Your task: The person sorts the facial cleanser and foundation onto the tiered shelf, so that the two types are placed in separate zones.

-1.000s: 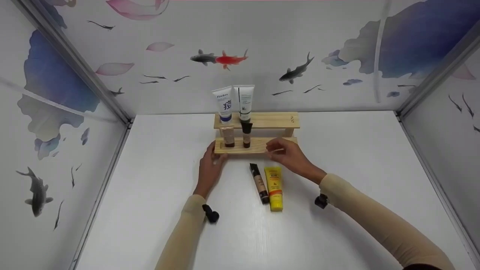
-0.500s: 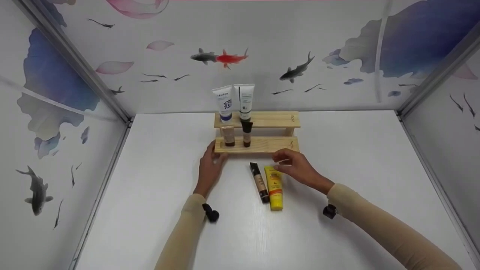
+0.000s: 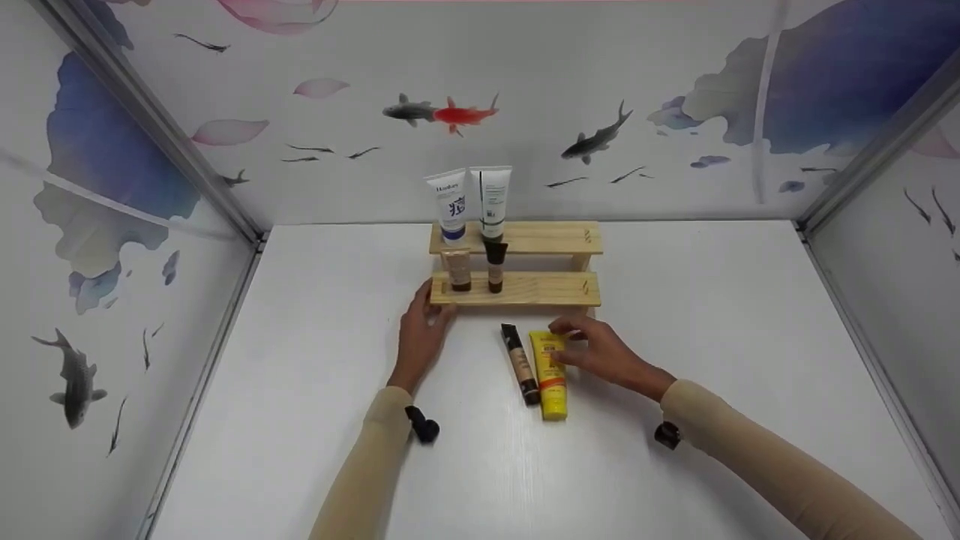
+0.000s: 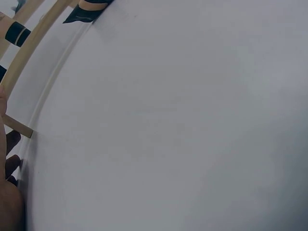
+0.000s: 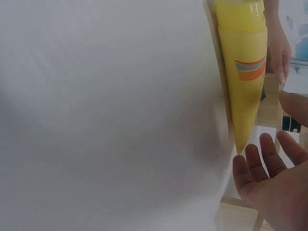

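My left hand (image 3: 423, 331) grips the left end of a two-step wooden display rack (image 3: 517, 289), its thumb at the front edge. In the left wrist view its fingers (image 4: 13, 166) lie partly hidden behind the rack's leg (image 4: 19, 126). On the table before the rack lies a yellow squeeze tube (image 3: 553, 394) with an orange band, its cap end towards me. Over its far end hovers my right hand (image 3: 604, 352), fingers bent and spread. The right wrist view has that hand (image 5: 276, 185) holding nothing beside the tube's flat end. A black-and-beige cosmetic tube (image 3: 520, 365) lies just left of the yellow one.
Two white tubes, one with a blue cap (image 3: 451, 206) and one with a dark cap (image 3: 492, 201), stand on the upper step. The lower step bears a beige tube (image 3: 459, 271) and a small black-topped tube (image 3: 495, 268). A patterned wall (image 3: 517, 67) rises behind the table.
My right hand has drawn back from the right part of the lower step, down and to the right, to the yellow squeeze tube. The left hand stays on the rack.
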Demonstrator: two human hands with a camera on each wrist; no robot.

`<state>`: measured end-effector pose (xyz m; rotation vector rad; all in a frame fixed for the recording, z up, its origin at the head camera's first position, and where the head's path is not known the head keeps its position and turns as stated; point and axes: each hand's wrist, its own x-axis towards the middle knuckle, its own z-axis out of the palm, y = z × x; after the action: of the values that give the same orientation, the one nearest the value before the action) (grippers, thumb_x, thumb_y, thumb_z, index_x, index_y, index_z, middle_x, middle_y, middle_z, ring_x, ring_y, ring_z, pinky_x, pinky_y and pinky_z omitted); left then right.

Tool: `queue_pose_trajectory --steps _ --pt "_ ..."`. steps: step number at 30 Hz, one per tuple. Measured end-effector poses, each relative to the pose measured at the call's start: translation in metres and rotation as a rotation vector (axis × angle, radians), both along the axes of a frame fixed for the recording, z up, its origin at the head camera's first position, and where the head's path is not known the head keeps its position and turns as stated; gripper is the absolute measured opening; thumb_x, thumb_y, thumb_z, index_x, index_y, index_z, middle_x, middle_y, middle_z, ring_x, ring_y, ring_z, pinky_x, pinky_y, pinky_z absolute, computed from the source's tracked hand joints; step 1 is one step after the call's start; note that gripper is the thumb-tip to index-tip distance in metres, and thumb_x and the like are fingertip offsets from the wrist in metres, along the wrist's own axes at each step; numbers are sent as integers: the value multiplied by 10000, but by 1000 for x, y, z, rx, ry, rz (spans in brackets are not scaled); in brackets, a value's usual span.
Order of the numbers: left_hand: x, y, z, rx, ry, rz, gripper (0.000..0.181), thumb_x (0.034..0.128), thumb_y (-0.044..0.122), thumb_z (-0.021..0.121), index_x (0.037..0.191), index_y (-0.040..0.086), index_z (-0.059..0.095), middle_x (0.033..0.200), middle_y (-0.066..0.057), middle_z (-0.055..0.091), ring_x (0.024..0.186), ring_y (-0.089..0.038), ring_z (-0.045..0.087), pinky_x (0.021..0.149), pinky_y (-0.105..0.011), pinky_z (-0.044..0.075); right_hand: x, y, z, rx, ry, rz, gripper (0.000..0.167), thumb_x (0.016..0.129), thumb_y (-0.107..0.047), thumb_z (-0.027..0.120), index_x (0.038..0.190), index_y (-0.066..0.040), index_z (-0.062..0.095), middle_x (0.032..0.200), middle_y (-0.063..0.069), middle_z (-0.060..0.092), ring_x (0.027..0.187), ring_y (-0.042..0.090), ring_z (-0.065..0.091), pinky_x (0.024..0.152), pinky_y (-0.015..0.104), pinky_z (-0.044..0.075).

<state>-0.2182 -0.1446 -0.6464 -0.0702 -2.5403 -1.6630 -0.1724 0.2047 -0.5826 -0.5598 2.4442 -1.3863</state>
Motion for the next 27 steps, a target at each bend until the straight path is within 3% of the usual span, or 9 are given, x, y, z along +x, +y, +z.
queue_pose_trajectory --steps 9,17,27 --pt "0 -1 -2 9 1 0 784 1091 500 666 1726 153 364 1724 -60 461 1559 -223 473 1289 -438 381 -1 5 -3 51 -14 -23 527 987 -211 871 1429 -27 652 1405 123 682 1307 341 615 1171 592 489" --pt "0 0 -1 0 4 5 767 1100 460 674 1721 130 368 1714 -76 475 1536 -227 502 1280 -437 394 -6 8 -5 116 -43 2 637 973 -277 889 1485 -12 617 1433 137 635 1309 327 581 1179 570 470" --pt "1 -1 0 -4 30 0 769 1100 472 672 1715 116 380 1703 -86 489 1556 -238 474 1283 -453 386 -14 7 -4 185 -38 25 666 942 -334 917 1459 -8 652 1337 140 627 1180 312 538 1016 482 462"
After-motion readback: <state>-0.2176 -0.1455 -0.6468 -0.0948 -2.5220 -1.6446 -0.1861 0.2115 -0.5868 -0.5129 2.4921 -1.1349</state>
